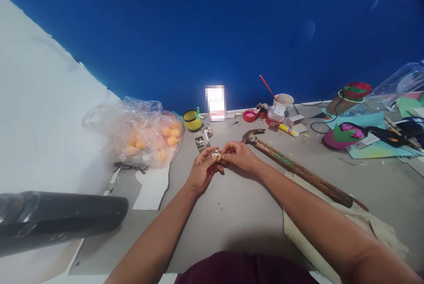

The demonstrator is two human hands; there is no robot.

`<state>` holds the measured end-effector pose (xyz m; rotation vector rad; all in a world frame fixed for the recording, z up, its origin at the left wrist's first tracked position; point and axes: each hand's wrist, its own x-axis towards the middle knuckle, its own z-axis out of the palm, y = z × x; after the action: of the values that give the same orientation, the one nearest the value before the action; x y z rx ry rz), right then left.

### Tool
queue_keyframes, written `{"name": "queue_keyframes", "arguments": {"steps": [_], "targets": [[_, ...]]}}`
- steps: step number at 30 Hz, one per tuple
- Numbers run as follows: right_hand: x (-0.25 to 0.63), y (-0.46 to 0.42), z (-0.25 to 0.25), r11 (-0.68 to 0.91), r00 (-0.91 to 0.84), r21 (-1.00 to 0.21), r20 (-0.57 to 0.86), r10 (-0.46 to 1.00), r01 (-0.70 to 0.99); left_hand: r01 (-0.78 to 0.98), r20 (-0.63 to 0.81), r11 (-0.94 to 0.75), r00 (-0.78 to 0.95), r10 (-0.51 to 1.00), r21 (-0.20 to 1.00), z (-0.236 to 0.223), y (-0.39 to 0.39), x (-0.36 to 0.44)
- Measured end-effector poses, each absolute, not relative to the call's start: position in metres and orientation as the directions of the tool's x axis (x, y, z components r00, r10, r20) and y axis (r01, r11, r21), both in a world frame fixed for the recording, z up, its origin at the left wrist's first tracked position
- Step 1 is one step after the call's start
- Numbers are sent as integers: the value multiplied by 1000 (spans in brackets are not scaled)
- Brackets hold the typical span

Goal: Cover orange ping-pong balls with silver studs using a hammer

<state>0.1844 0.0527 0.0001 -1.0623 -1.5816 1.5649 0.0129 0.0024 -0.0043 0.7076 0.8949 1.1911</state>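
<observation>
Between my two hands is a small orange ball partly covered in shiny silver pieces (216,155). My left hand (201,170) is closed round it from the left, thumb and fingers on its side. From the right, the fingertips of my right hand (239,156) pinch at the ball's edge; anything tiny between them is too small to tell. Just beyond my left hand lies a silver sheet of small shiny squares (200,142). Beside that sits a silver-covered ball (208,131).
Left stands a clear plastic bag of orange balls (159,142). A claw hammer (298,170) lies to the right, partly over a beige cloth (298,231). Along the wall are a yellow cup (192,121), a white cup (284,99) and a yellow tube (288,130). A dark pipe (66,217) juts in.
</observation>
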Motion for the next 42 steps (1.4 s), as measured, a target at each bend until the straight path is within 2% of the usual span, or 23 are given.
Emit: {"name": "queue_keyframes", "arguments": {"steps": [3, 5, 7, 9, 10, 13, 18, 22, 24, 27, 29, 32, 35, 39, 42], "targets": [[195, 60, 7, 175, -257, -931, 93, 962, 320, -455, -220, 234, 85, 972, 859, -2, 2, 14], [209, 69, 16, 208, -139, -787, 155, 978, 582, -466, -220, 231, 80, 972, 854, -1, 2, 14], [227, 78, 26, 137, -100, -558, 97, 990, 818, -487, -213, 230, 90, 973, 843, -1, 2, 13], [246, 85, 35, 67, -74, -341, -8, 997, 938, -501, -205, 231, 107, 973, 834, 0, 2, 13], [255, 88, 38, 43, -62, -271, -61, 996, 962, -508, -198, 226, 110, 974, 831, 0, 2, 13], [272, 93, 43, 61, -87, -169, -148, 985, 984, -518, -156, 178, 86, 984, 836, -1, 2, 13], [277, 90, 45, 176, -212, -166, -230, 950, 970, -319, -81, 69, -24, 996, 945, -2, 0, 15], [270, 84, 47, 207, -252, -187, -256, 933, 960, -191, -42, 28, -69, 997, 981, 2, -2, 16], [264, 81, 49, 245, -275, -163, -198, 941, 956, -166, -52, 43, -55, 997, 985, 4, -3, 16], [253, 74, 55, 322, -323, -69, -13, 946, 944, -176, -73, 70, -16, 997, 982, 5, -3, 17], [245, 67, 61, 322, -317, -31, 108, 942, 946, -206, -83, 79, -13, 996, 975, 4, -3, 18], [233, 56, 68, 288, -270, -38, 251, 930, 957, -198, -92, 90, -5, 996, 976, 1, -1, 18], [222, 46, 68, 301, -271, -55, 307, 912, 952, -129, -70, 70, 1, 998, 989, -2, 1, 17], [214, 38, 63, 475, -440, -44, 308, 844, 879, -122, -37, 37, -2, 999, 992, -3, 1, 17], [215, 35, 65, 460, -404, -53, 396, 825, 886, -116, -64, 59, -40, 997, 991, -2, 0, 17]]}}
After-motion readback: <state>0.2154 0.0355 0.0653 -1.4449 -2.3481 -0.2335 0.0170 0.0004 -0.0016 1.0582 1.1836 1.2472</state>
